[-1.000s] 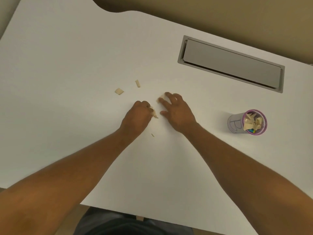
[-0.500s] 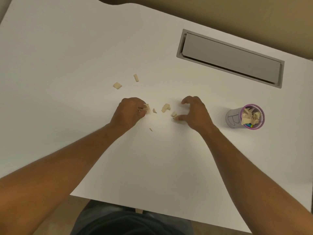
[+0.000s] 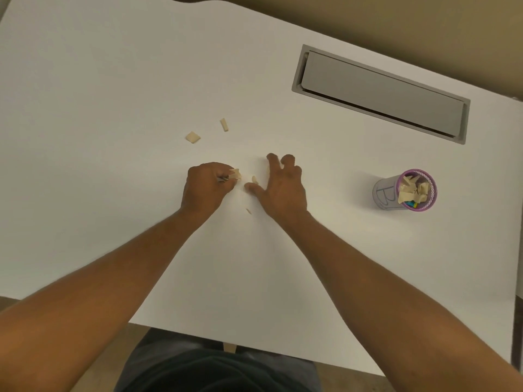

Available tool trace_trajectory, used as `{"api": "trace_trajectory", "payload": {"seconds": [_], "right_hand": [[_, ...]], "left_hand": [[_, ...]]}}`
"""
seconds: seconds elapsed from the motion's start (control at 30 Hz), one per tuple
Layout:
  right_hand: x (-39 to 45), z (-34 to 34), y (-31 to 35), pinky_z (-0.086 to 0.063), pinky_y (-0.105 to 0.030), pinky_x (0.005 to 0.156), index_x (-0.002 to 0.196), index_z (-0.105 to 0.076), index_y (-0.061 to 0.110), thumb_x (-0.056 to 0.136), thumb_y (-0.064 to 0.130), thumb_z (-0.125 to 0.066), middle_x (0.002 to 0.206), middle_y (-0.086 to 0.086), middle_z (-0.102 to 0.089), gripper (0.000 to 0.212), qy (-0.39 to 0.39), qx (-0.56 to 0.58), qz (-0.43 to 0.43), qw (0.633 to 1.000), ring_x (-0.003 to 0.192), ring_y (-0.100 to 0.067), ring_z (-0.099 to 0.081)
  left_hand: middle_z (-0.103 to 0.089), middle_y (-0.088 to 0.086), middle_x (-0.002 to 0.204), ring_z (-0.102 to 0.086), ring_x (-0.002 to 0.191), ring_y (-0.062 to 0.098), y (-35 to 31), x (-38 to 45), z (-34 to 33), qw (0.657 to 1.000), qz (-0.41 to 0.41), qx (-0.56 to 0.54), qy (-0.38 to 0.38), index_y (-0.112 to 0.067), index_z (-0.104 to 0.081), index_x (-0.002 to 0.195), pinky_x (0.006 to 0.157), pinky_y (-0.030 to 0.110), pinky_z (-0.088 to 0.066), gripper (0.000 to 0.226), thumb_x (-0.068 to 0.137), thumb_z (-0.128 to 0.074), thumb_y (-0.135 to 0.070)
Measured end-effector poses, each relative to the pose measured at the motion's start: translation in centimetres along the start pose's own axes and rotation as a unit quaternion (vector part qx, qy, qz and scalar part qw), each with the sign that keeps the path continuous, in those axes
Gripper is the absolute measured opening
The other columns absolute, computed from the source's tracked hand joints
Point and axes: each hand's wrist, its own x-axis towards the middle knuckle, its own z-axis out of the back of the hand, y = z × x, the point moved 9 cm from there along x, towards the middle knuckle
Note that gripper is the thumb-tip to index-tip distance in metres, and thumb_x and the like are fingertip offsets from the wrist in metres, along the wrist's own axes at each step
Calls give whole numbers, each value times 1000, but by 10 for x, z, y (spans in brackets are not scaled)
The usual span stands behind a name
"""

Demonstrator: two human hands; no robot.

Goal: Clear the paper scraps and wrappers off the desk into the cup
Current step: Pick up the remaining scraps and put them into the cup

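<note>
Gathering paper scraps [image 3: 254, 179] mid-counter [image 3: 113, 80]: left hand [image 3: 208, 185] grip clenched on several, right hand [image 3: 280, 188] spread, raking. Two scraps [image 3: 193, 137] lying toward far edge; cup [image 3: 404, 190] near right edge. Next, probably: carry to cup.

Tan paper scraps [image 3: 193, 137] lie on a white tabletop [image 3: 113, 80], beside a grey, purple-rimmed cup [image 3: 404, 190] and a grey hatch [image 3: 380, 93].

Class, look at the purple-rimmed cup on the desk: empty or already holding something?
Holding something: crumpled tan paper scraps fill the cup up to its rim.
</note>
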Motion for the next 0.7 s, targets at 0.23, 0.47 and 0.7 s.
{"api": "trace_trajectory", "payload": {"seconds": [0.23, 0.47, 0.7], "right_hand": [[-1, -16, 24, -53, -36, 81, 110, -68, 9, 103, 12, -50, 122, -6, -56, 19, -3, -56, 86, 995, 112, -27, -50], [-8, -13, 7, -51, -40, 90, 109, -75, 6, 95, 0, -48, 115, -9, -68, 31, 27, -56, 121, 991, 108, -28, -60], [-52, 37, -61, -57, -21, 87, 100, -84, 16, 89, 9, -70, 103, 4, -81, 19, -80, 290, -106, 948, 95, -8, -73]], "left_hand": [[-80, -3, 109, -73, 94, 9, 0, -2, -1, 1000, 9, -19, -4, -18, -83, 105, 82, 10, -51, 19, 87, -83, -25], [-81, -3, 112, -73, 92, 6, -13, -7, -8, 997, 49, -58, -11, -16, -84, 106, 79, 5, -49, 23, 86, -85, -27], [-82, -10, 107, -74, 90, -5, -66, -33, -39, 990, 51, -130, 21, -21, -85, 105, 80, 3, -51, 19, 87, -84, -23]]}}
